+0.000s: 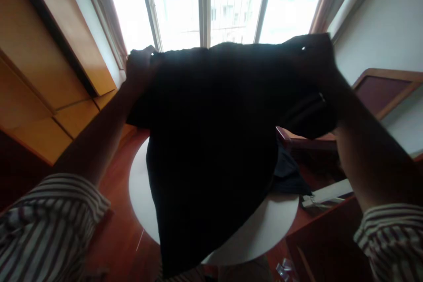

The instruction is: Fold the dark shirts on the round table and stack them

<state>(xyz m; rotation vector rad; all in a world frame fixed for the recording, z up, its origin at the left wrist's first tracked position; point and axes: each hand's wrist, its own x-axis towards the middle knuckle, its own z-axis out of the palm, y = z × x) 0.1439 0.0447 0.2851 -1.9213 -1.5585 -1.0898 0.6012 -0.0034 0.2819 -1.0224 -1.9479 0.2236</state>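
A dark T-shirt [211, 150] hangs spread out in front of me, its top edge stretched level against the bright window. My left hand [140, 64] pinches it near the upper left corner. At the upper right corner, my right hand [312, 59] grips the cloth the same way. Both short sleeves droop beside the body of the shirt, and its lower hem hangs slanted over a round white table [264, 229]. Against the backlight the shirt looks almost black, so its details and my fingertips are hard to make out.
Another dark blue cloth [289, 172] lies at the table's right edge. Wooden cabinets [39, 53] line the left side, and a wide window [178, 4] is ahead. On the right are a wood-framed chair back [383, 88] and a white slatted object [330, 194].
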